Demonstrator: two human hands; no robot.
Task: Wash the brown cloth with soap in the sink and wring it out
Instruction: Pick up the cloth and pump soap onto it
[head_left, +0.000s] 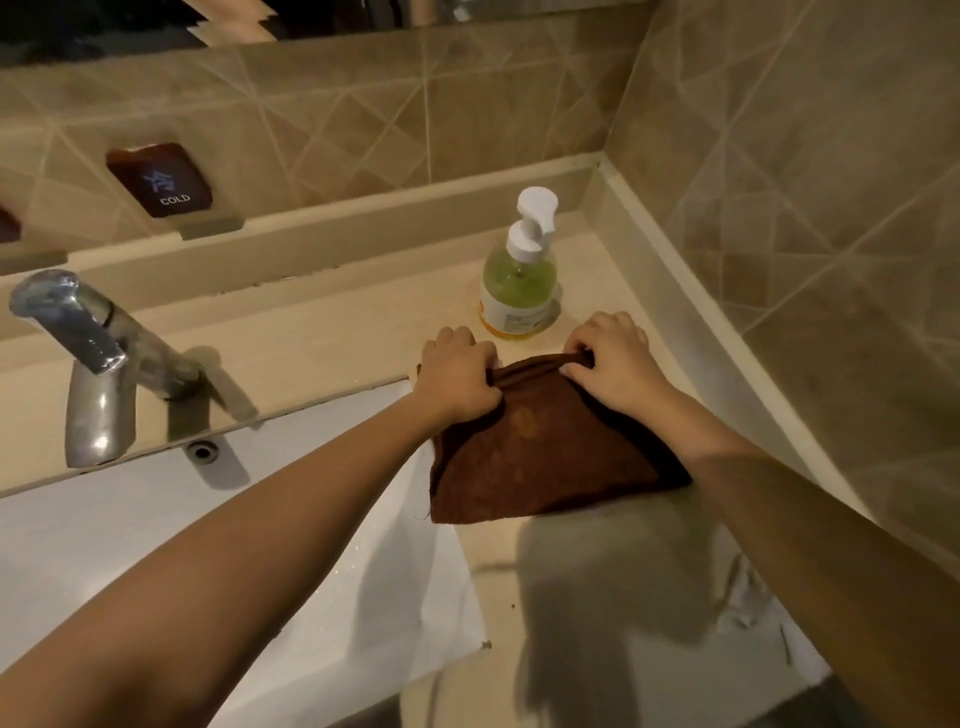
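The brown cloth (540, 457) hangs folded just above the beige counter, to the right of the white sink (291, 545). My left hand (457, 374) grips its upper left corner with curled fingers. My right hand (610, 358) pinches the upper right edge. Behind both hands stands a soap pump bottle (519, 280) with green liquid and a white pump head. The cloth casts a shadow on the counter below it.
A chrome faucet (98, 374) rises at the left rear of the sink, with an overflow hole (202, 451) beside it. A dark panel marked COLD (161, 181) sits in the tiled back wall. The tiled side wall (805, 208) closes off the right.
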